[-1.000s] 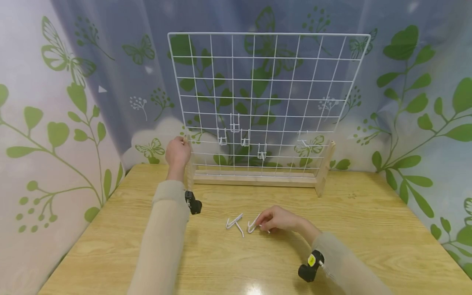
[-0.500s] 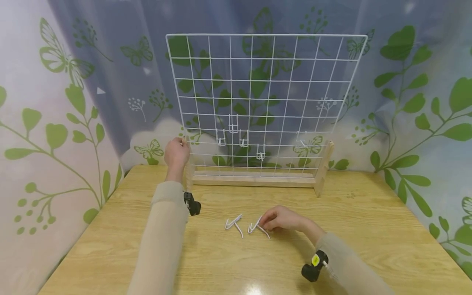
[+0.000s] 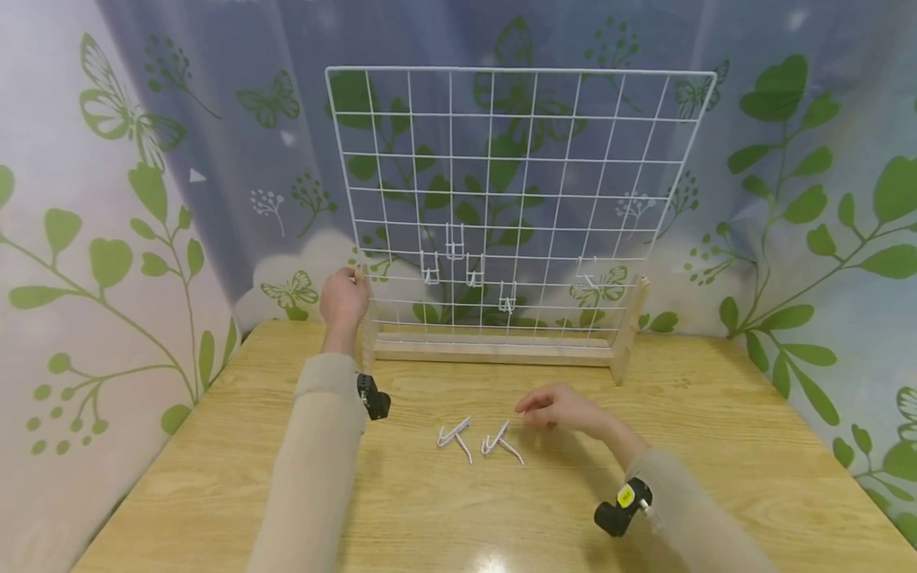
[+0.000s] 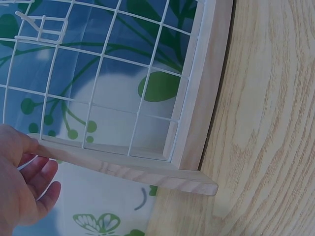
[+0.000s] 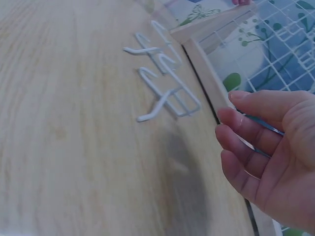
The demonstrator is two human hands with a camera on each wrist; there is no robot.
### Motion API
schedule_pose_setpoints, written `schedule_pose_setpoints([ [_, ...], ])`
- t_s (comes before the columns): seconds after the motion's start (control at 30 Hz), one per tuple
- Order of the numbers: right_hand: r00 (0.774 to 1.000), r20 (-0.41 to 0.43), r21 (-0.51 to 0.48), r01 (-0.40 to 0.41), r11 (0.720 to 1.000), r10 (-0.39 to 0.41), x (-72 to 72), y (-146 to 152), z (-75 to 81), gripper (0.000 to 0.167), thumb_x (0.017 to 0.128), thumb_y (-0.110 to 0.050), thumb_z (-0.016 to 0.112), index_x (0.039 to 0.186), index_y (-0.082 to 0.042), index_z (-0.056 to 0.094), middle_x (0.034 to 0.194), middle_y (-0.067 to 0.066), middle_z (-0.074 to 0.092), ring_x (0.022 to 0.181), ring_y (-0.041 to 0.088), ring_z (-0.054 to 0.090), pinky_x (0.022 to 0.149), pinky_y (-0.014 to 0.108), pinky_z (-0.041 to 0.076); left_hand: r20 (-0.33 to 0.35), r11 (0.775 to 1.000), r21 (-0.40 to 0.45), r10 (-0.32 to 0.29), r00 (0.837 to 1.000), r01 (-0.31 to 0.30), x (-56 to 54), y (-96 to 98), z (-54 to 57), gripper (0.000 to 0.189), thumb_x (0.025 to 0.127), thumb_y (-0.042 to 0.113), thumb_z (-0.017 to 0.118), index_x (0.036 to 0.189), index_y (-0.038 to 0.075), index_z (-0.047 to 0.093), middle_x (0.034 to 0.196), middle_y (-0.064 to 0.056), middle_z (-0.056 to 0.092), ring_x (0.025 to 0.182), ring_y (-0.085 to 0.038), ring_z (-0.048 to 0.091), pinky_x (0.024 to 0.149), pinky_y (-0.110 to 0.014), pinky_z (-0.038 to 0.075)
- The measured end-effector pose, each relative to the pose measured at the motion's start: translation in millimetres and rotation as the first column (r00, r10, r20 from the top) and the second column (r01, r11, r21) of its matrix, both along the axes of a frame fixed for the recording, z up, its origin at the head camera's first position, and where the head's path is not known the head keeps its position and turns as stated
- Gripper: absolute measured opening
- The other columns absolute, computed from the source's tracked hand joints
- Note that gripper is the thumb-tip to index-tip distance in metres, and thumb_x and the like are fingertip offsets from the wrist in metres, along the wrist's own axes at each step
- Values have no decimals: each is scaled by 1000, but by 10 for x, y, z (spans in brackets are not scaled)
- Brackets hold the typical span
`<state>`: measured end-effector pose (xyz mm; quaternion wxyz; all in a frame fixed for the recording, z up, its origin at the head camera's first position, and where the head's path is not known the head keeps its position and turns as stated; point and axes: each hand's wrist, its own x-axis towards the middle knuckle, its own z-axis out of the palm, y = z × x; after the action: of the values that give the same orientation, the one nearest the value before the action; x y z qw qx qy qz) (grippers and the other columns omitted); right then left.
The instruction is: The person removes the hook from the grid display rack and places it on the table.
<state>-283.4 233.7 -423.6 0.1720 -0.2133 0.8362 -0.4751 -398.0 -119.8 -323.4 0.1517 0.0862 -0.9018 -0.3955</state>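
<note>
My left hand (image 3: pixel 344 298) grips the top of the left wooden upright (image 4: pixel 106 162) of a stand that holds a white wire grid panel (image 3: pixel 521 71). In the left wrist view, thumb and fingers meet at the upright's end. Two white wire hooks lie side by side on the table, a left hook (image 3: pixel 458 430) and a right hook (image 3: pixel 504 440). Just right of them, my right hand (image 3: pixel 562 410) hovers over the table with relaxed fingers and holds nothing. The right wrist view has both hooks beyond its fingertips.
Several white hooks hang on the lower grid, among them a low one (image 3: pixel 507 303) and one at the far right (image 3: pixel 588 274). The stand's wooden base rail (image 3: pixel 494 352) sits at the back of the wooden table (image 3: pixel 401 509). A patterned curtain (image 3: pixel 286 183) hangs behind.
My right hand has let go of the right hook, leaving it lying beside the other, and has lifted away to the right. The left hand has stayed on the upright.
</note>
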Motion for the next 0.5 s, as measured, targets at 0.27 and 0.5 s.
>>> schedule_pose_setpoints([
  [0.27,999,-8,7,36,999,-36,-16,111,153,34,88,-15,60,113,9,58,104,24,62,83,16,59,74,37,50,12,1000,4,3,1000,-3,2,-8,5,36,97,23,44,126,5,54,114,-15,62,100,-33,58,83,-45,45],
  [0.5,994,-61,-18,85,996,-86,-31,235,287,33,88,-13,61,113,9,59,107,24,62,87,18,60,74,37,51,1,1000,-8,10,1000,-10,-14,-4,0,35,96,22,44,125,5,55,113,-15,62,100,-33,58,83,-45,46],
])
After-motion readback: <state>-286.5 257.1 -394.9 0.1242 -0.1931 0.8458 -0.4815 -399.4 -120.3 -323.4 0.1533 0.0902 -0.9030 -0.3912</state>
